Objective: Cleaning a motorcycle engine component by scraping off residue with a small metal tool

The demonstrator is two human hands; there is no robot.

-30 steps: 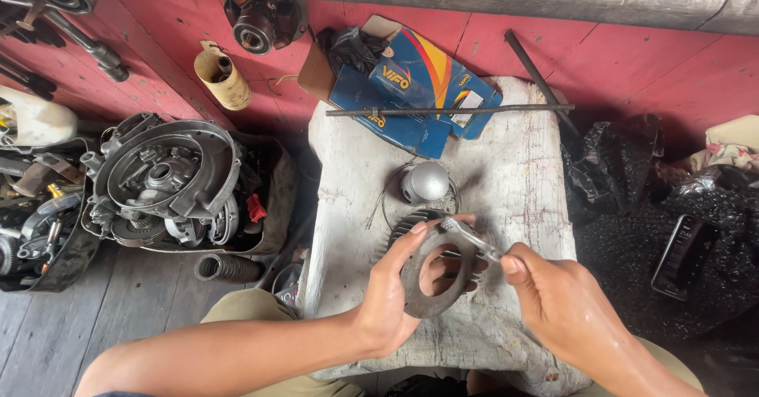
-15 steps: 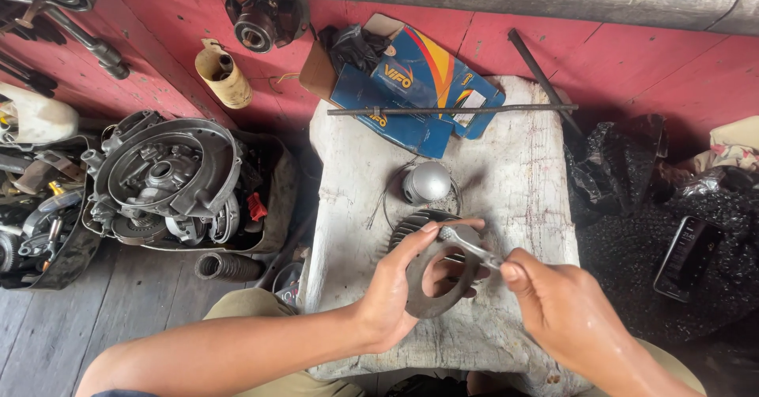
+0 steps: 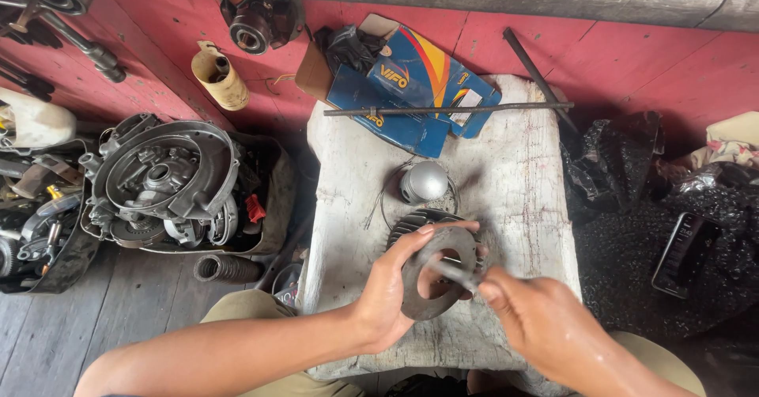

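Far left on the floor, an engine casing (image 3: 162, 179) sits in a dark tray (image 3: 273, 207), with a ribbed rubber hose (image 3: 227, 268) lying just in front of it, well apart from the work

Moving in, the left hand (image 3: 385, 298) comes up from the lower left, thumb and fingers clenched on the edge of a flat grey metal ring (image 3: 431, 278), holding it tilted over the whitish wooden block (image 3: 356, 175). The ring stands nearly on edge, its open centre turned toward the person's right, and it hangs just above a finned cylinder (image 3: 411, 224) that rests on the block; whether the two touch I cannot tell. Just behind them a rounded silver piston (image 3: 424, 180) sits upright on the block, a thin wire looped beside it

Now the right hand (image 3: 545, 326), blurred, closed in a pinch on a slim metal tool (image 3: 452, 273). The tool's long axis runs from lower right to upper left, its tip pointing straight into the ring's hole. So the ring lies directly left of the right hand's grip, already in the left hand, and the tool lines up with the opening

Further back, a long thin rod (image 3: 443, 110) lies crosswise over a blue cardboard box (image 3: 411, 88), and far right a dark phone (image 3: 677, 255) rests on black plastic sheeting (image 3: 632, 231)
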